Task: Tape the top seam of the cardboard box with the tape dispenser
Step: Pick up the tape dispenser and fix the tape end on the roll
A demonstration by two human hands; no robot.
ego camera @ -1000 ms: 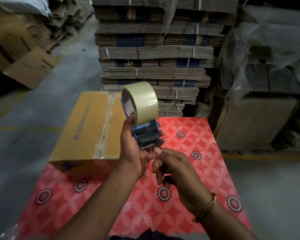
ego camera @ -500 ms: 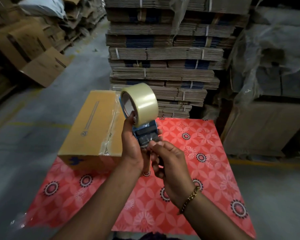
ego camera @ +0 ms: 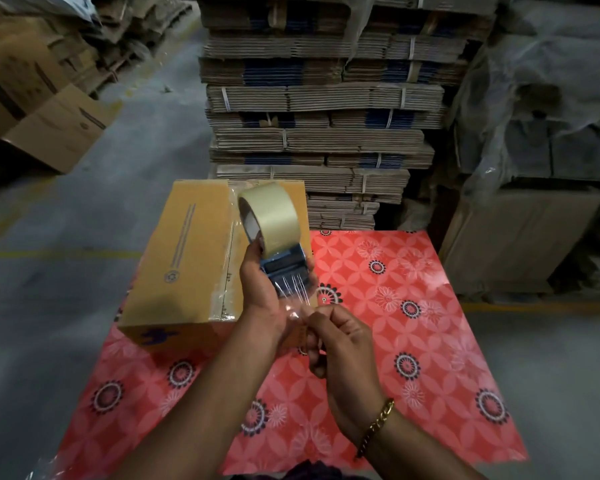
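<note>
The cardboard box (ego camera: 191, 258) sits closed on the left rear part of a surface covered with a red floral cloth (ego camera: 413, 323). Clear tape (ego camera: 231, 258) already runs along the box's top seam, from the far edge to the near edge, with wrinkles visible near the front corner.

The left hand (ego camera: 264, 296) is wrapped around the blue tape dispenser (ego camera: 284, 268), gripping its body from the left side with the thumb up against the roll. The dispenser is held in the air, above the box's right edge and the cloth, not touching the box. Its roll of clear tape (ego camera: 271, 216) points up and away from the person; the cutting end faces down toward the wrists.

The right hand (ego camera: 340, 344) is closed in a pinch, thumb and forefinger holding the free end of the tape strip (ego camera: 293, 292). That strip stretches from the dispenser's mouth down to the pinch and shows streaks of glare. The right hand sits just below and slightly right of the left hand, near the box's front right corner but not in contact with it. A gold chain bracelet (ego camera: 376, 427) is on the right wrist.

Behind the surface stands a stack of bundled flat cartons (ego camera: 319, 98). Loose cartons (ego camera: 49, 123) lie on the concrete floor (ego camera: 49, 271) to the left.
</note>
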